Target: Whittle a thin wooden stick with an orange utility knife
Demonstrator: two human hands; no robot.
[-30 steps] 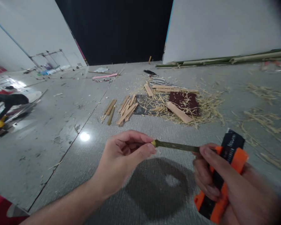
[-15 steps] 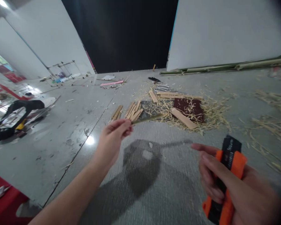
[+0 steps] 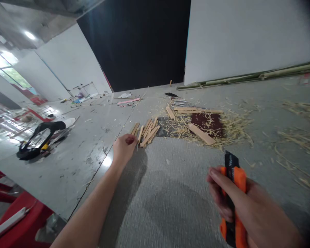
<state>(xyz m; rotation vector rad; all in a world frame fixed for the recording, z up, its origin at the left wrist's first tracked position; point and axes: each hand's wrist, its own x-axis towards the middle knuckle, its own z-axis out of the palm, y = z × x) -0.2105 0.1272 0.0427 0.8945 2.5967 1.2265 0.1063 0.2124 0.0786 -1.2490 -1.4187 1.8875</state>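
Observation:
My left hand (image 3: 124, 148) reaches down to the floor with its fingers pinched together. At its fingertips lies a thin bamboo strip (image 3: 140, 135), beside a small pile of similar strips (image 3: 150, 133); the fingers partly hide the contact. My right hand (image 3: 244, 206) is wrapped around an orange and black utility knife (image 3: 239, 182), held above the floor at the lower right. The knife's black front end points up and away; I cannot make out a bare blade.
Beyond my hands, curly shavings (image 3: 234, 127) cover a dark red sheet (image 3: 206, 123) with a flat bamboo piece (image 3: 201, 133) across it. Long bamboo poles (image 3: 248, 78) lie along the wall. A red stool (image 3: 23, 213) stands at the lower left, a black bag-like item (image 3: 38, 137) further off.
My left hand has carried the bamboo strip left and down to the pile's left side. My right hand, still around the knife, has shifted slightly left. The view has turned a little leftward.

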